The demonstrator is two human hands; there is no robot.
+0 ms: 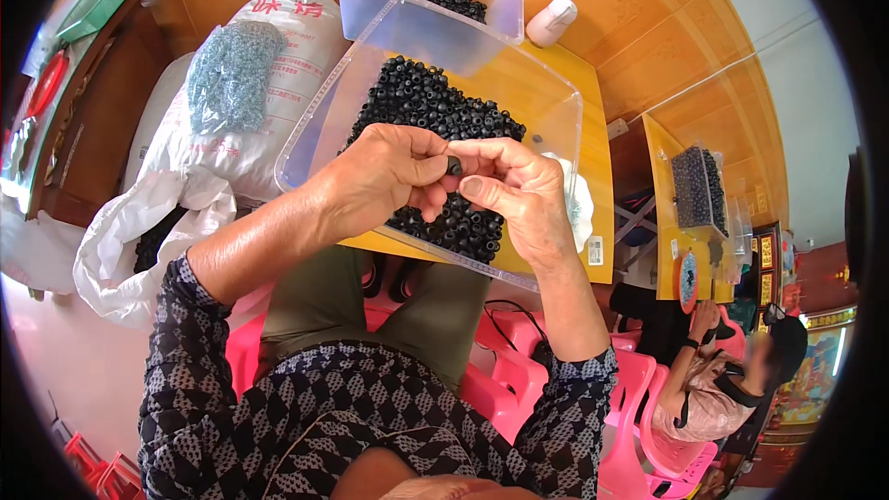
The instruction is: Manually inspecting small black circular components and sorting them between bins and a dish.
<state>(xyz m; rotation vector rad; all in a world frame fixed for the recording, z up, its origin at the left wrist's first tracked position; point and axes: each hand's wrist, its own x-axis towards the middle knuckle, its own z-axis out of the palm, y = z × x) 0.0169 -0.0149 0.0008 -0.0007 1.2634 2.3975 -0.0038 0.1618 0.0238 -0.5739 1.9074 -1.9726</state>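
Black and hollow, a small bead-like piece (454, 166) sits at your fingertips, just above the near part of a clear plastic tub (519, 79). Your left hand (403, 171) appears to pinch it narrowly between thumb and index finger, the other fingers curled beneath. Your right hand (519, 190) comes in from the other side with its thumb and fingers drawn close around the same spot; you cannot tell from this view whether it grips the piece too.

Under both hands, a heap of matching black pieces (444, 106) spreads across the tub, which stands on a yellow surface (599, 148). Reckoning from your hands, a second plastic tub (363, 9) with more black pieces lies at 12 o'clock, and a pale bottle (552, 22) stands at 1 o'clock, just beside it. Toward 10 o'clock, a clear bag of bluish items (236, 79) rests on a white printed sack (315, 51). An open white bag (199, 194) slumps between 8 and 9 o'clock, something dark inside. Well apart at 3 o'clock, another filled bin (699, 190) stands on a further yellow surface (659, 171), while a seated person (708, 403) is at 4 o'clock.
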